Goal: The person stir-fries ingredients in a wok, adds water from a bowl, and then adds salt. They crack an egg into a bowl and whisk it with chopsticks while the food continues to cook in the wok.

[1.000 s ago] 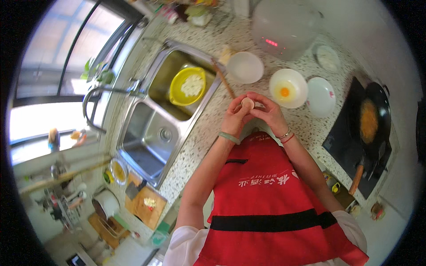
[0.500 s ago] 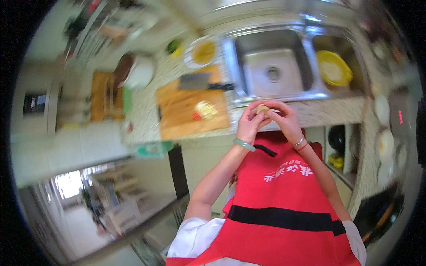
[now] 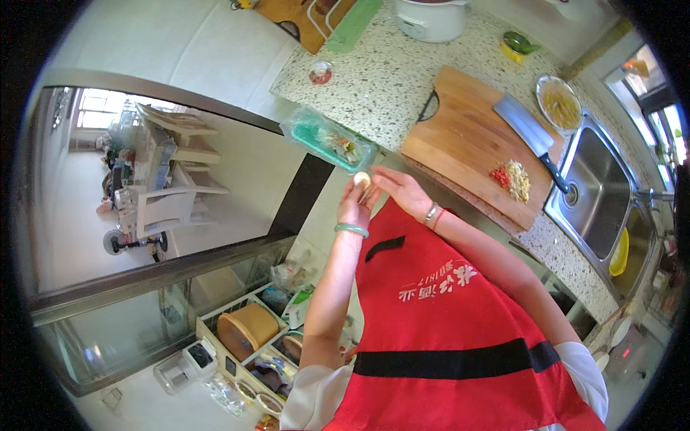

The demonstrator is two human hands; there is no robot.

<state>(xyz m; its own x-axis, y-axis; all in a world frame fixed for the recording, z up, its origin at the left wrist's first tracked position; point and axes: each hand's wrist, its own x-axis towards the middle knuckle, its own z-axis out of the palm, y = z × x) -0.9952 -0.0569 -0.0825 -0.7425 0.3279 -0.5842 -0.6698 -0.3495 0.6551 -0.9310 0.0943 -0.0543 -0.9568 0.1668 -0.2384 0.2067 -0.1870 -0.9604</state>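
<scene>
A small, pale, rounded piece (image 3: 361, 180), perhaps garlic or ginger, is pinched in the fingertips of my left hand (image 3: 353, 204). Close beside it, my right hand (image 3: 404, 192) has its fingers stretched towards the piece; I see nothing held there, though the fingertips partly overlap the left hand. Just beyond both hands, a green bin lined with clear plastic (image 3: 305, 131) hangs at the counter edge with scraps inside. A wooden cutting board (image 3: 460, 108) carries chopped pale bits (image 3: 517, 183), red bits (image 3: 499, 174) and a cleaver (image 3: 519, 123).
Right of the board is a steel sink (image 3: 593, 179) with a yellow basin (image 3: 619, 251). A bowl of yellowish strips (image 3: 559, 103) stands behind the cleaver. At the back is a white cooker (image 3: 431, 21). An open drawer unit (image 3: 230, 359) lies low on the left.
My view has swung left, away from the sink. Both hands have moved from the sink's front edge to the green bin, and the right fingers have loosened from the pale piece.
</scene>
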